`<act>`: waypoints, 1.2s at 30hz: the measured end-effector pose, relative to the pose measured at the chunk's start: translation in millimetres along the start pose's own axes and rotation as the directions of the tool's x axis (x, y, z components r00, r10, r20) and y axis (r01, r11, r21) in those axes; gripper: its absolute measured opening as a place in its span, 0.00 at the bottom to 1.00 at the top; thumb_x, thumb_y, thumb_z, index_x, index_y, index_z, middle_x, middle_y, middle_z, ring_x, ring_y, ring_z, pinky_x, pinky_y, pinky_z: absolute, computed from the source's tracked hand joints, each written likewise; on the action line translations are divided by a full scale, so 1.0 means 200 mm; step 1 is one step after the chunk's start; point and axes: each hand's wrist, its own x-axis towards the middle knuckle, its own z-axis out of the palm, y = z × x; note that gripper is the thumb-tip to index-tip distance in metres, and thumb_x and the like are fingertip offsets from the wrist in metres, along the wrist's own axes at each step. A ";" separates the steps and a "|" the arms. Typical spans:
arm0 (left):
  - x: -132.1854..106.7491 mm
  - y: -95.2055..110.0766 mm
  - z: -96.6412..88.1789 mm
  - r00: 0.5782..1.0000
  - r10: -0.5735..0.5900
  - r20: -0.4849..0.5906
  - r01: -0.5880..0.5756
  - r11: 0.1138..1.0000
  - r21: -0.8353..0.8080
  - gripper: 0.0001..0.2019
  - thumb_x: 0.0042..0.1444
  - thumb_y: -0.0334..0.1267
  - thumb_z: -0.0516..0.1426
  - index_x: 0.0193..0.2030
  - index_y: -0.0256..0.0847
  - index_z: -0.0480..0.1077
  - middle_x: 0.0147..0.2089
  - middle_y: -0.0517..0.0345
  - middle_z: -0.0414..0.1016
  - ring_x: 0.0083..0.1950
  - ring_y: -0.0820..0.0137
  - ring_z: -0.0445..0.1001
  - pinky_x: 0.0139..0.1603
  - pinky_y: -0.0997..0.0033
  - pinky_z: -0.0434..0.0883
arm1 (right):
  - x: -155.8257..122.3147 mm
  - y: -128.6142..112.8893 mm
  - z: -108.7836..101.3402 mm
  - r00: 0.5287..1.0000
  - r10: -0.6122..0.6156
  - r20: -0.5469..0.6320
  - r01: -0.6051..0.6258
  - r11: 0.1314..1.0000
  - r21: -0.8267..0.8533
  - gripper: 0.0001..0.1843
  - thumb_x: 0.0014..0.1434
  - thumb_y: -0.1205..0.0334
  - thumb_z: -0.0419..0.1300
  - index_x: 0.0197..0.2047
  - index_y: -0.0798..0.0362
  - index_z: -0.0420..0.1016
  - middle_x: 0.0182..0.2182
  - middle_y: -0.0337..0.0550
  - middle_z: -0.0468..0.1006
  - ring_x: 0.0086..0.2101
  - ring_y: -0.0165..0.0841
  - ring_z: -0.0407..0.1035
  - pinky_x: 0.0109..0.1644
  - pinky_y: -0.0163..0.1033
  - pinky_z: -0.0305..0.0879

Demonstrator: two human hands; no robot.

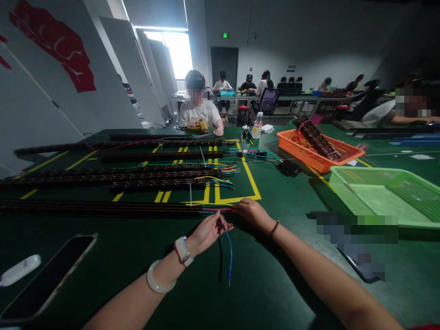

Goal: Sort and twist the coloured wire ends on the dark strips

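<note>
My left hand (208, 231) is closed in a pinch on a blue wire (229, 252) and a black wire (220, 259) that hang down toward me. These wires come from the end of the nearest long dark strip (103, 207), lying across the green table (268, 275). My right hand (250, 211) rests at the strip's wire end, fingers curled on a red wire (223, 209). A watch and a pale bangle are on my left wrist, a bead bracelet on my right.
Several more dark strips (137, 176) with coloured wire ends lie further back. A phone (51, 275) and white device (20, 270) sit at left. An orange basket (314, 149), a green basket (385, 192) and a bottle (257, 126) stand right. Seated people work behind.
</note>
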 end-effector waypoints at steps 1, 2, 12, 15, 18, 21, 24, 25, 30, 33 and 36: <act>0.00 0.00 0.00 1.000 -0.001 -0.001 0.001 1.000 0.011 0.13 0.60 0.38 0.52 0.26 0.36 0.66 0.25 0.56 0.70 0.34 0.68 0.73 0.52 0.58 0.68 | 0.00 0.01 0.00 1.000 -0.004 0.019 0.005 1.000 -0.010 0.11 0.62 0.59 0.55 0.40 0.55 0.76 0.31 0.44 0.74 0.32 0.29 0.66 0.37 0.32 0.60; 0.00 0.01 0.00 1.000 -0.003 -0.002 0.003 1.000 0.024 0.13 0.60 0.38 0.52 0.25 0.36 0.66 0.24 0.57 0.69 0.33 0.69 0.73 0.51 0.58 0.68 | 0.00 0.02 0.01 0.999 -0.011 0.034 0.011 1.000 -0.018 0.11 0.63 0.59 0.55 0.40 0.55 0.76 0.31 0.44 0.74 0.32 0.29 0.66 0.37 0.32 0.60; 0.00 0.02 0.00 1.000 0.007 0.003 -0.007 0.997 0.077 0.16 0.60 0.39 0.51 0.21 0.38 0.63 0.21 0.60 0.63 0.28 0.72 0.67 0.48 0.60 0.70 | 0.03 0.07 0.04 0.996 -0.064 0.069 0.069 0.995 -0.078 0.13 0.64 0.58 0.52 0.41 0.54 0.76 0.31 0.44 0.74 0.31 0.29 0.63 0.37 0.34 0.56; 0.00 0.02 0.01 1.000 0.012 -0.021 -0.010 0.997 0.073 0.17 0.60 0.39 0.50 0.20 0.38 0.62 0.19 0.61 0.61 0.26 0.74 0.64 0.46 0.62 0.70 | 0.04 0.08 0.03 0.999 -0.041 0.035 0.045 0.992 -0.121 0.15 0.65 0.56 0.51 0.43 0.53 0.76 0.30 0.44 0.74 0.31 0.30 0.62 0.37 0.35 0.54; -0.01 0.02 0.01 1.000 0.008 -0.028 -0.006 0.997 0.079 0.19 0.61 0.39 0.49 0.19 0.38 0.61 0.19 0.62 0.60 0.24 0.75 0.62 0.46 0.64 0.70 | 0.05 0.09 0.03 0.999 -0.022 0.024 0.026 0.986 -0.167 0.14 0.64 0.56 0.52 0.45 0.51 0.76 0.30 0.43 0.73 0.31 0.31 0.60 0.36 0.36 0.52; -0.01 0.03 0.01 1.000 0.005 -0.029 -0.003 0.997 0.083 0.19 0.61 0.39 0.49 0.19 0.38 0.61 0.19 0.62 0.59 0.24 0.75 0.62 0.46 0.64 0.69 | 0.04 0.09 0.03 0.998 -0.032 0.046 0.040 0.982 -0.183 0.13 0.64 0.58 0.53 0.46 0.50 0.75 0.32 0.43 0.72 0.32 0.31 0.60 0.36 0.36 0.51; -0.01 0.02 0.01 1.000 0.004 -0.027 -0.002 0.996 0.084 0.19 0.61 0.39 0.49 0.19 0.38 0.61 0.18 0.63 0.59 0.24 0.75 0.62 0.46 0.65 0.69 | 0.03 0.08 0.02 0.999 -0.030 0.044 0.037 0.984 -0.172 0.13 0.64 0.58 0.53 0.46 0.51 0.75 0.33 0.43 0.72 0.33 0.31 0.60 0.37 0.35 0.51; -0.01 0.02 0.01 1.000 0.005 -0.027 -0.003 0.996 0.084 0.19 0.61 0.40 0.49 0.18 0.38 0.61 0.18 0.63 0.59 0.24 0.75 0.62 0.46 0.65 0.69 | 0.03 0.08 0.01 0.999 -0.019 0.031 0.024 0.985 -0.174 0.13 0.64 0.57 0.52 0.45 0.51 0.76 0.33 0.43 0.72 0.33 0.31 0.59 0.37 0.35 0.51; -0.01 0.03 0.02 1.000 0.012 -0.019 -0.010 0.996 0.084 0.19 0.60 0.41 0.51 0.19 0.39 0.60 0.19 0.63 0.59 0.24 0.75 0.62 0.46 0.66 0.68 | 0.02 0.06 0.01 0.999 0.044 -0.017 -0.046 0.980 -0.192 0.15 0.64 0.54 0.52 0.40 0.53 0.77 0.30 0.43 0.70 0.34 0.32 0.59 0.38 0.35 0.52; -0.02 0.03 0.02 1.000 0.009 -0.019 -0.007 0.997 0.083 0.19 0.60 0.41 0.51 0.19 0.39 0.60 0.19 0.63 0.59 0.24 0.75 0.61 0.45 0.66 0.68 | 0.02 0.06 0.02 0.997 0.075 -0.017 -0.077 0.978 -0.194 0.16 0.63 0.54 0.52 0.36 0.55 0.77 0.29 0.44 0.70 0.33 0.32 0.59 0.38 0.35 0.52; -0.02 0.03 0.02 1.000 0.004 -0.017 -0.003 0.996 0.084 0.19 0.60 0.41 0.51 0.19 0.39 0.60 0.19 0.63 0.59 0.24 0.75 0.61 0.45 0.66 0.69 | 0.01 0.05 0.03 0.997 0.081 -0.006 -0.080 0.976 -0.204 0.15 0.64 0.56 0.53 0.34 0.56 0.76 0.29 0.44 0.70 0.33 0.32 0.59 0.38 0.36 0.53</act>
